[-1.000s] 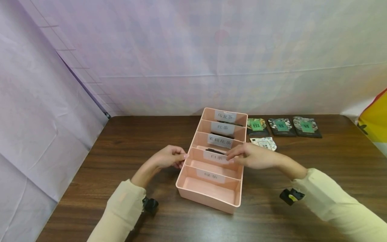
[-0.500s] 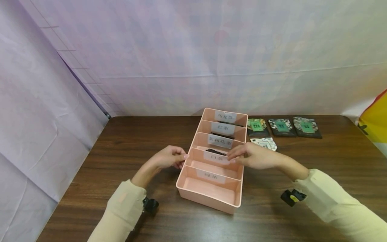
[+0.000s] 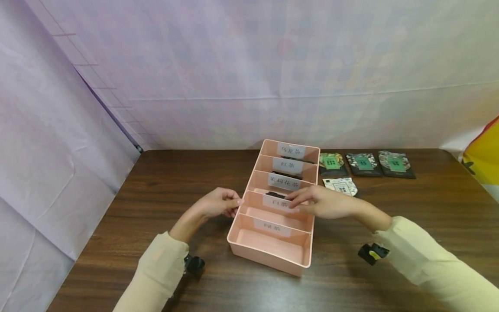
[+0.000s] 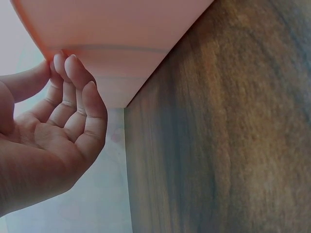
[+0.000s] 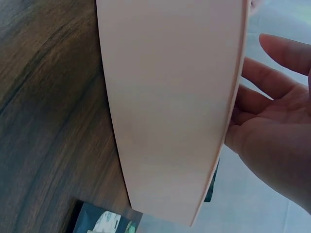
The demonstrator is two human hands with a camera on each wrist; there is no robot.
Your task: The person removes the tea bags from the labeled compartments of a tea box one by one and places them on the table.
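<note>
A pink divided storage box (image 3: 269,258) stands on the table, its compartments carrying white handwritten tea labels. My left hand (image 3: 218,203) pinches its left rim; in the left wrist view the thumb meets the rim and the curled fingers (image 4: 93,102) lie against the outer wall. Over the right wall reaches my right hand (image 3: 327,203), fingers loosely extended by the middle divider label (image 3: 274,201). Beside those fingertips a black tea sachet (image 3: 276,195) shows its top edge. The right wrist view has the thumb (image 5: 286,52) apart from the fingers, whose tips the wall hides.
Two rear compartments hold dark sachets, one of them a black sachet (image 3: 286,175). Right of the box lie a green-labelled sachet (image 3: 331,164), two similar sachets (image 3: 364,164) (image 3: 396,164) and a white sachet (image 3: 342,186). A pale curtain (image 3: 249,86) hangs behind the table.
My right hand has shifted slightly left over the compartment, its fingertips covering more of the sachet's right end. The left hand and the box have stayed put.
</note>
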